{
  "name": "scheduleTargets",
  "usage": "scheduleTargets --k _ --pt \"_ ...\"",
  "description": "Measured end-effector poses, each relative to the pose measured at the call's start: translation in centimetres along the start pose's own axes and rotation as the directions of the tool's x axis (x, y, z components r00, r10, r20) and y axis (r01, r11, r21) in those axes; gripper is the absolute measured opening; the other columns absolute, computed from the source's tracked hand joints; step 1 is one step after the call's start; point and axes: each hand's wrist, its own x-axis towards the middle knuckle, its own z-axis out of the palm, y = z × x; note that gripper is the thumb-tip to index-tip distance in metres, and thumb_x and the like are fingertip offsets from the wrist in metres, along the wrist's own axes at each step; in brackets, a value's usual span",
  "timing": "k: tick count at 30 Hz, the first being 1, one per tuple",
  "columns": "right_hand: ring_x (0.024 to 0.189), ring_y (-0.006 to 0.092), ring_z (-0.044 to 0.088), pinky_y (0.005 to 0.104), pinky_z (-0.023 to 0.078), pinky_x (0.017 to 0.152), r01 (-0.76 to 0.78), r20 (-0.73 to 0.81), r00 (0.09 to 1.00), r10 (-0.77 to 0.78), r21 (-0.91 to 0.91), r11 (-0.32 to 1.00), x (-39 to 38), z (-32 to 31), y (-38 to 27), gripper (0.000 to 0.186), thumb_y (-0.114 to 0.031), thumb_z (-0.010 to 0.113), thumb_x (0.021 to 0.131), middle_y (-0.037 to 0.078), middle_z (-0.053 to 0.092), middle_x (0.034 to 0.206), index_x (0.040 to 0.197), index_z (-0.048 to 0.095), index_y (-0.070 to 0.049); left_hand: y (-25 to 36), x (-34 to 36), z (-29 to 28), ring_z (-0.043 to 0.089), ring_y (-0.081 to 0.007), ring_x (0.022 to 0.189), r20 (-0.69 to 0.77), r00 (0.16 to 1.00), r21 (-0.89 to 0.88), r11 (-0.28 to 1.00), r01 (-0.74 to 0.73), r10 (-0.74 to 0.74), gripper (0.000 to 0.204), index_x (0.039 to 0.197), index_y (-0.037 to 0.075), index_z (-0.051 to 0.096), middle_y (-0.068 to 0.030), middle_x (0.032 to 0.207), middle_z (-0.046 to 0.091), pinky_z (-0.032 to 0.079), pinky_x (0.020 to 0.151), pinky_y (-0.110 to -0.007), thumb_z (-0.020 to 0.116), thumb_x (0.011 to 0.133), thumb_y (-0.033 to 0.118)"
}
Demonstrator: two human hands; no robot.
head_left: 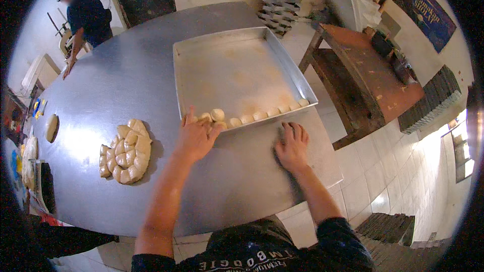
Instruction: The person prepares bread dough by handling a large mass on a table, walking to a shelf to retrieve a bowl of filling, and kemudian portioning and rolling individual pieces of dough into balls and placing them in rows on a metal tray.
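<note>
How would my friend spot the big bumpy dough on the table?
Look at the big grey metal table. Left of the wide, shallow tray sits a clump of dough. It's split into many chunks, unlike the smooth oval lump farther left.

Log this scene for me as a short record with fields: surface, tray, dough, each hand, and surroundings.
Surface: large grey metal table
Tray: shallow rectangular metal tray, on the table
Dough in tray: small pale balls along the near wall
Dough on table: scored or cut mass, left of the tray
Left hand: at the balls by the tray's near left corner
Right hand: palm down, just outside the near wall; anything beneath it is hidden
Surroundings: another person at far left; brown side table at right
</note>
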Motion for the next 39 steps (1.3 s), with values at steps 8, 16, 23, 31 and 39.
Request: scheduleTargets --k 8,16,23,31,39 --pt "0.101 0.0356 0.048 0.0428 0.040 0.081 0.155 0.188 0.968 -0.165 0.065 0.986 -3.5 0.4 4.8 0.022 -0.021 0.066 0.067 0.013 0.055 0.100 0.084 0.057 -0.009 -1.8 -6.1 -2.1 0.051 -0.0347 0.099 -0.547 0.821 -0.103 0.986 0.130 -0.165 0.016 0.094 0.005 0.060 -0.0120 0.096 0.059 0.041 0.086 -0.044 0.062 0.081 0.014" --pt "0.086 0.0351 0.047 0.0474 0.038 0.082 0.391 0.035 0.901 -0.431 0.359 0.847 -3.9 1.1 1.8 0.019 -0.016 0.063 0.075 0.016 0.053 0.087 0.082 0.053 -0.002 -3.4 -14.2 -1.0 0.053 -0.0320 0.090 -0.580 0.700 -0.080 0.884 0.460 -0.416 0.013 0.090 0.006 0.060 -0.0111 0.093 0.058 0.043 0.079 -0.042 0.063 0.079 0.013" --pt "0.097 0.0370 0.049 0.0448 0.035 0.093 0.120 0.128 0.982 -0.136 0.126 0.985 0.3 1.4 4.1 0.020 0.001 0.058 0.071 0.020 0.052 0.096 0.090 0.052 0.000 -7.6 -20.8 -1.8 0.044 -0.0352 0.111 -0.586 0.630 0.034 0.762 0.647 -0.509 0.033 0.108 0.005 0.058 -0.0130 0.108 0.056 0.038 0.091 -0.047 0.064 0.077 0.016" --pt "0.091 0.0170 0.056 0.0304 0.045 0.078 -0.485 0.427 0.872 0.240 0.684 0.546 3.8 -4.5 3.1 0.034 -0.016 0.061 0.081 0.005 0.058 0.103 0.112 0.054 -0.004 -10.4 -20.8 -3.4 0.034 -0.0359 0.124 -0.351 0.788 0.151 0.800 0.580 -0.505 0.064 0.135 0.010 0.041 -0.0122 0.120 0.053 0.017 0.106 -0.054 0.064 0.077 0.019" --pt "0.087 0.0183 0.060 0.0301 0.048 0.075 -0.075 0.193 0.980 -0.039 0.550 0.832 12.1 4.4 -8.0 0.027 -0.009 0.056 0.086 0.010 0.063 0.099 0.112 0.057 -0.003 -9.4 -21.0 -3.4 0.046 -0.0362 0.106 -0.289 0.852 0.095 0.873 0.479 -0.437 0.058 0.130 0.001 0.039 -0.0182 0.106 0.056 0.030 0.098 -0.050 0.061 0.078 0.011"
